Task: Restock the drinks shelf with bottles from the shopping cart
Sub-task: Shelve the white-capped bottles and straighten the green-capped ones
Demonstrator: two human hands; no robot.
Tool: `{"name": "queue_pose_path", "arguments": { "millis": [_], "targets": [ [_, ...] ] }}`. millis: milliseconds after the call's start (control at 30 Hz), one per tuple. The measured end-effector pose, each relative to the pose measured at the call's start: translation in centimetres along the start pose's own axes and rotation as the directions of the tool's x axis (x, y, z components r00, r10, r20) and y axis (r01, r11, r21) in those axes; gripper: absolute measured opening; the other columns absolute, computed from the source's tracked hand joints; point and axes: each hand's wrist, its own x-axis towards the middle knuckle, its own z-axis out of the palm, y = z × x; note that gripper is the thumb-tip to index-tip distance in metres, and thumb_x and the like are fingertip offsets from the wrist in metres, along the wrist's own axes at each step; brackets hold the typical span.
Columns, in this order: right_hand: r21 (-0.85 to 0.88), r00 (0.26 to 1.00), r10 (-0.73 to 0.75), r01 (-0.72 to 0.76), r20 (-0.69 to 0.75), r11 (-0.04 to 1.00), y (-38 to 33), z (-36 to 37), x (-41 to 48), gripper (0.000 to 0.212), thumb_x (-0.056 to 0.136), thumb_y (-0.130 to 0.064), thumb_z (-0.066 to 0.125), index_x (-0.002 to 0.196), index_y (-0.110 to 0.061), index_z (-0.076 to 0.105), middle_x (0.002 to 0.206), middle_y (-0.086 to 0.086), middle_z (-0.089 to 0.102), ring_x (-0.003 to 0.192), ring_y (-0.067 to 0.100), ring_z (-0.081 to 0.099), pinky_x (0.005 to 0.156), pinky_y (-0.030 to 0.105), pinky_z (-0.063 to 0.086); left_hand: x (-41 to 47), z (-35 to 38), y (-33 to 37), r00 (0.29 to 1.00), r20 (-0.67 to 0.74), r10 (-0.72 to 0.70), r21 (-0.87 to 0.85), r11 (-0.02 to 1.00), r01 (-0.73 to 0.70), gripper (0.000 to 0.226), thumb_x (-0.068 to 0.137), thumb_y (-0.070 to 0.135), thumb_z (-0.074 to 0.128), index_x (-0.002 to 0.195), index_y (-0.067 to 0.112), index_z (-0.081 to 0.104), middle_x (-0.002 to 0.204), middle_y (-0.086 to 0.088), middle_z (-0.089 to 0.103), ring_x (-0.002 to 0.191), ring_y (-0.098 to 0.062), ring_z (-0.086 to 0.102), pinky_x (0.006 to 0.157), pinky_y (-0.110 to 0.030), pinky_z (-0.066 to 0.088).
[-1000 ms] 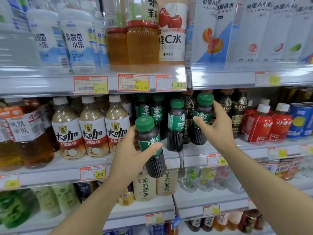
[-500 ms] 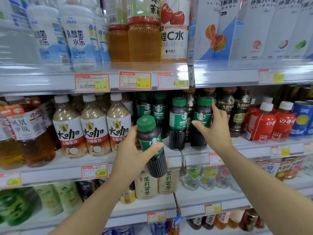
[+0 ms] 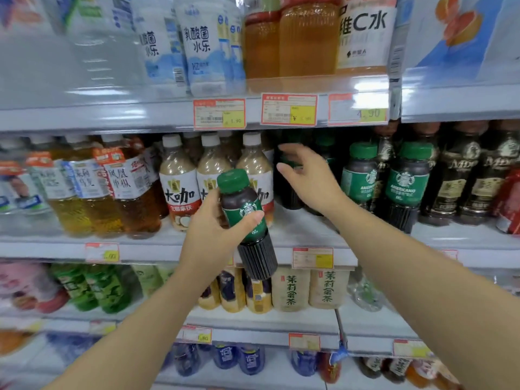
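Coffee bottle, dark with a green cap and green label, sits in the left hand in front of the middle shelf, its cap tipped up and to the left and its ribbed black base hanging below the shelf edge. That hand wraps the bottle's middle, thumb across the label on the near side, fingers behind, the forearm rising from the lower left. The right hand is reaching into the shelf just beyond it, palm down, fingers spread and loosely curled, gripping nothing; its fingertips are at a dark green-capped bottle standing far back, though blur makes it unclear whether they touch it. To the right of that arm stand two matching green-label bottles upright at the shelf front. To the left is a row of milky white-capped bottles, partly behind the held one. Price tags line the rail of the shelf above
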Motion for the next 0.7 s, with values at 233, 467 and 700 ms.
{"name": "queue_pose_path", "arguments": {
  "millis": [233,467,700],
  "targets": [
    [0.247,0.975,0.106,-0.153,0.194,0.957,2.1,1.5,2.1,0.047,0.089,-0.036,0.057,0.132,-0.018,0.047,0.117,-0.007,0.056,0.109,0.007,0.054,0.091,0.023,0.044,-0.1,-1.6,0.2,0.997,-0.075,-0.02,0.078,0.997,0.026,0.033,0.075,0.029,0.074,0.097,0.042,0.052,0.097,0.02,0.067,0.087,0.007,0.063,0.075,-0.02,0.051],
    [0.318,0.96,0.085,-0.171,0.268,0.932,3.0,3.6,1.1,0.069,0.071,-0.03,0.078,0.131,-0.023,0.043,0.116,-0.005,0.062,0.104,0.009,0.06,0.087,0.03,0.053,0.3,-1.2,0.1,0.994,-0.109,-0.014,0.127,0.992,0.028,0.033,0.075,0.03,0.074,0.095,0.043,0.052,0.093,0.022,0.065,0.085,0.009,0.061,0.066,-0.011,0.05],
    [0.282,0.963,0.023,-0.102,0.27,0.954,2.2,4.1,-0.1,0.071,0.073,-0.037,0.075,0.133,-0.023,0.04,0.123,-0.006,0.057,0.107,0.008,0.058,0.091,0.024,0.049,0.8,-0.3,-0.5,0.993,-0.117,-0.013,0.088,0.996,0.024,0.036,0.074,0.03,0.074,0.102,0.039,0.053,0.099,0.015,0.068,0.089,0.001,0.064,0.075,-0.022,0.053]
  ]
}}
